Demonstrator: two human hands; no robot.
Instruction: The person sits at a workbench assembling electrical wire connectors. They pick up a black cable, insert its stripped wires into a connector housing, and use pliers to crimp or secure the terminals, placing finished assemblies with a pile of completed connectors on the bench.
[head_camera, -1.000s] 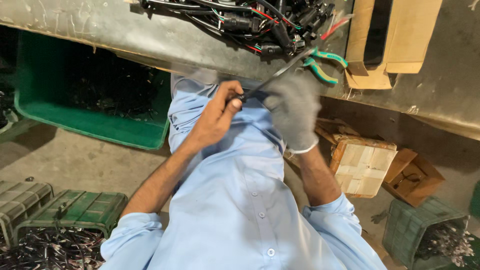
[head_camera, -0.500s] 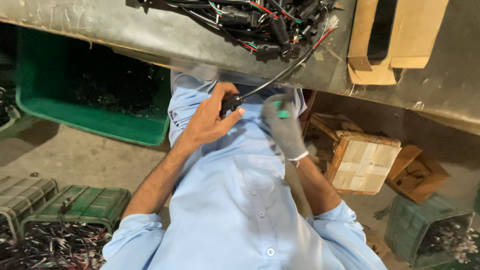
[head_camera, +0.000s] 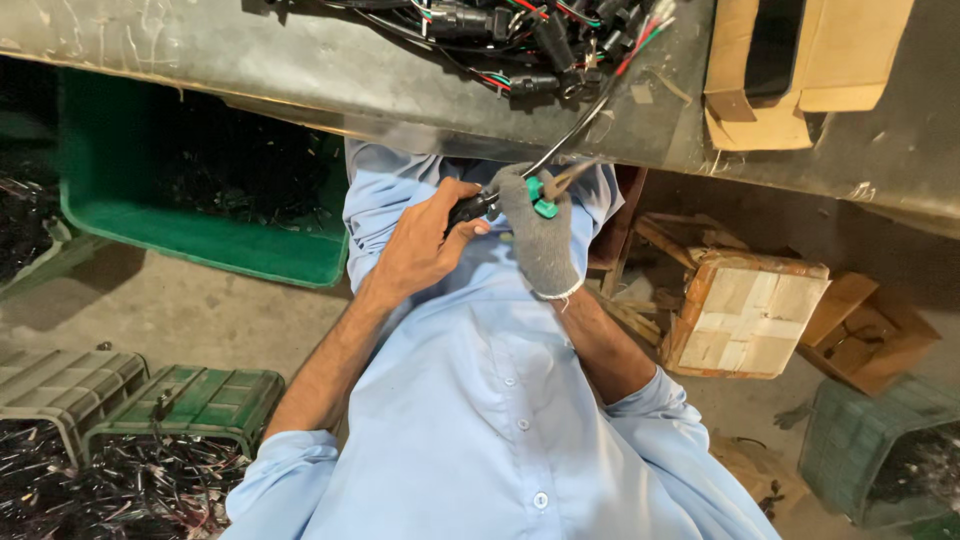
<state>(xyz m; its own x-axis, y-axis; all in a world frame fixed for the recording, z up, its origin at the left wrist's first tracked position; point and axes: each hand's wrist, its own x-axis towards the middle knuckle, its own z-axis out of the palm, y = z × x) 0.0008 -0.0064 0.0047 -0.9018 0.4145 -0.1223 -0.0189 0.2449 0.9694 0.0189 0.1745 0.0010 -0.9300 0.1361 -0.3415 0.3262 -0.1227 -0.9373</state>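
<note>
Below the bench, the bare left hand is closed around a black cable while the gloved right hand grips green-handled pliers at it, the cable seemingly uncut from the wire bundle.

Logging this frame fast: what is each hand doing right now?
Left hand: bare, closed on the black cable end.
Right hand: gloved, closed on green-handled pliers at the cable.
</note>
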